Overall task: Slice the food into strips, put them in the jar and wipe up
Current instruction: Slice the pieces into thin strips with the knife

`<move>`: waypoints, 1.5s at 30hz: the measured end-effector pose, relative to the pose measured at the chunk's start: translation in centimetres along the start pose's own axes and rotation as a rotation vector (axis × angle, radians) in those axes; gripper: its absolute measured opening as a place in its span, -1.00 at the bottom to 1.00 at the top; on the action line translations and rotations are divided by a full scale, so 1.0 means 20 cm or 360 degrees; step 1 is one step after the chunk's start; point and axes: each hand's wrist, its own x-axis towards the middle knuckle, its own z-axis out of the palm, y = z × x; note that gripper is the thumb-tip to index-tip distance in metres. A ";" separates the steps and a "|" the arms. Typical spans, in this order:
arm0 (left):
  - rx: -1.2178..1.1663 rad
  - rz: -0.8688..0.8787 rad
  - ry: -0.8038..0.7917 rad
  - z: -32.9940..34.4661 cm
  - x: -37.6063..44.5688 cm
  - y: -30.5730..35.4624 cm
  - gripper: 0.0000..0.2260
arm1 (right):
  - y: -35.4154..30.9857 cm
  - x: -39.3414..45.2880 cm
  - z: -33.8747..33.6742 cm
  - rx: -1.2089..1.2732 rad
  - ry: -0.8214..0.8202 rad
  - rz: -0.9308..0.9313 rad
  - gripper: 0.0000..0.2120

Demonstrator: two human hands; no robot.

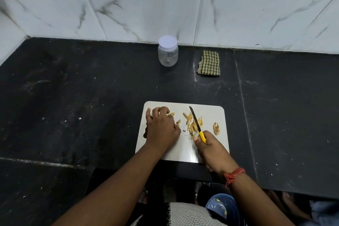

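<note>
Some food (169,114) hidden under left hand (161,126)

Your view holds: one black stone table (73,97), speckled with pale flecks; one white marble-veined tiled wall (146,2) behind it; one blue bucket (225,207) below the table's near edge, contents unclear.

Yellow-handled knife (197,124), green-checked cloth (209,63), white board (216,115), black counter (73,97)
</note>
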 end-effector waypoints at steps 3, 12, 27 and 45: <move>-0.0014 -0.0058 0.0021 -0.01 0.00 0.00 -0.74 | 0.00 0.00 0.00 0.0018 -0.0005 -0.0002 -0.82; -0.0024 0.0063 0.0174 0.01 -0.06 -0.02 -0.76 | 0.00 -0.02 0.00 0.0013 -0.0003 0.0011 -0.83; 0.0097 0.0329 0.0253 0.04 -0.08 0.01 -0.83 | 0.00 -0.03 0.00 -0.0014 -0.0007 0.0034 -0.80; -0.0121 0.0165 0.0149 0.07 -0.10 0.04 -0.88 | 0.01 -0.05 0.00 -0.0010 0.0003 0.0038 -0.79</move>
